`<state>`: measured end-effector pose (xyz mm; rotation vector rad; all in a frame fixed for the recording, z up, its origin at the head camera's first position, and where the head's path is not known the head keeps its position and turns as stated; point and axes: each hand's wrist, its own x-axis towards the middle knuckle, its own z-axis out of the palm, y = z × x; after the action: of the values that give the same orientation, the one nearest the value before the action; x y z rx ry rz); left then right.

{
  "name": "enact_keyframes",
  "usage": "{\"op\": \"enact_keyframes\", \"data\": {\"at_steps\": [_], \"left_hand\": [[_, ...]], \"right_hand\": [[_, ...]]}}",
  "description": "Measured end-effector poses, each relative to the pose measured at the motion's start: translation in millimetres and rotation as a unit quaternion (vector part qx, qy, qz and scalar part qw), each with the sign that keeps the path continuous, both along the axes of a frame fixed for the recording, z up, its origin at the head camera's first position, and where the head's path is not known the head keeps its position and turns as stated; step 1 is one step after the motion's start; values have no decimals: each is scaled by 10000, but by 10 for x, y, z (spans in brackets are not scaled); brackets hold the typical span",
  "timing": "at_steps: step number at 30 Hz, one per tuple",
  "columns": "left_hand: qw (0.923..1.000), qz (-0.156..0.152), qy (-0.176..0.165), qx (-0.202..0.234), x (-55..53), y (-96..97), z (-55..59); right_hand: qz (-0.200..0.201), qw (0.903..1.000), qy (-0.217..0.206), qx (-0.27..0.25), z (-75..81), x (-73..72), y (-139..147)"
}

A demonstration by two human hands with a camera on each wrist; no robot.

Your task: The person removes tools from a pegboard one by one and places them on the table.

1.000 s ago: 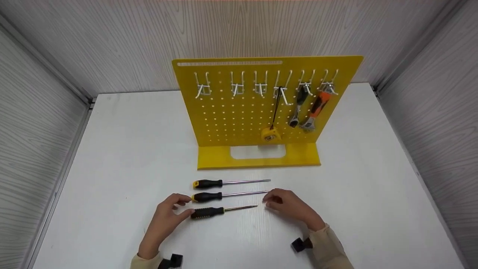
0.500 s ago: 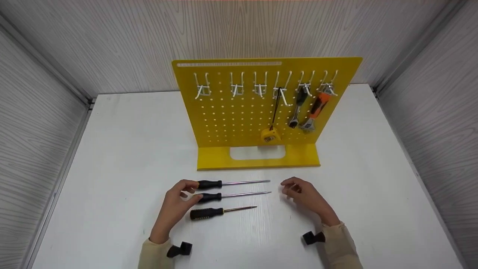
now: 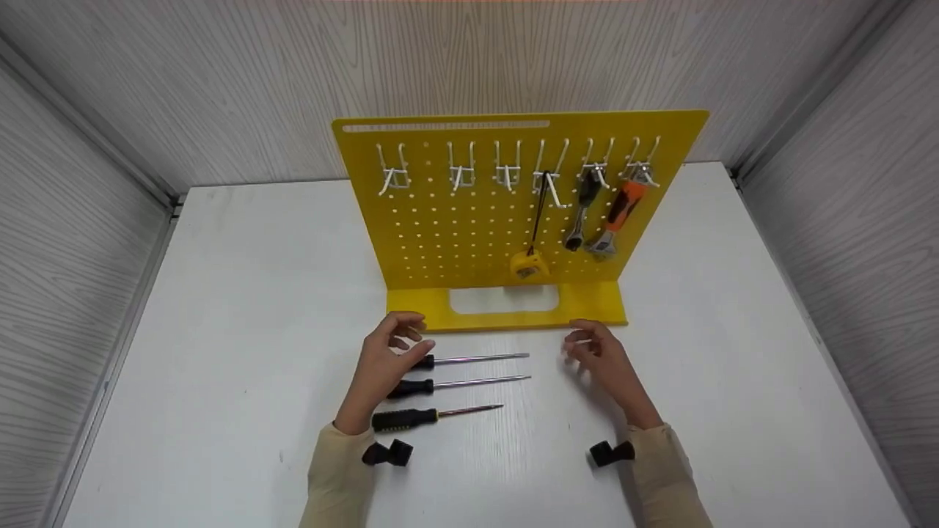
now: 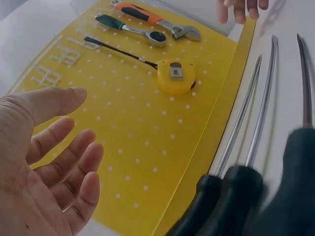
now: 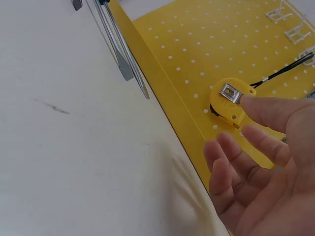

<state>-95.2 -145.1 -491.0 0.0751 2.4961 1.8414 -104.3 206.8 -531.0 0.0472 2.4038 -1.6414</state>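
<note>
Three screwdrivers lie side by side on the white table: a far one [image 3: 480,358], a middle one [image 3: 480,381] and a near one [image 3: 405,419] with a ribbed black handle. My left hand [image 3: 386,367] is over the handle end of the far screwdriver and hides part of it; its fingers are loosely bent with nothing between them. To the right of the screwdriver tips, my right hand [image 3: 601,359] hovers at the pegboard's front edge, fingers relaxed and holding nothing. Behind both hands stands the yellow pegboard [image 3: 455,242].
On the pegboard's hooks hang a yellow tape measure [image 3: 528,265], a ratchet wrench [image 3: 581,213] with a dark green handle and an orange-handled adjustable wrench [image 3: 620,216]. Three bare white hooks, one of them a left hook [image 3: 392,177], line the upper left. Pale panels enclose the table.
My left hand has moved forward and right, from the near screwdrivers past the far one's handle. My right hand has shifted right and forward from the tips. The screwdrivers have stayed put.
</note>
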Motion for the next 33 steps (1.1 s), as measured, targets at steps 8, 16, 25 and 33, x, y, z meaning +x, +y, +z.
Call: {"op": "enact_keyframes", "data": {"at_steps": [8, 16, 25, 33], "left_hand": [[9992, -11, 287, 294, -216, 189, 85], [9971, -219, 478, 545, -395, 382, 185], [9940, -396, 720, 722, -599, 712, 282], [9950, -659, 490, 568, -766, 971, 321]], "right_hand": [[-437, 9959, 50, -795, 54, -132, -72], [-539, 9930, 36, -1046, 101, -268, -201], [-851, 9893, -60, -1186, 80, -427, -309], [-934, 9857, 39, -1404, 70, -518, -435]]}}
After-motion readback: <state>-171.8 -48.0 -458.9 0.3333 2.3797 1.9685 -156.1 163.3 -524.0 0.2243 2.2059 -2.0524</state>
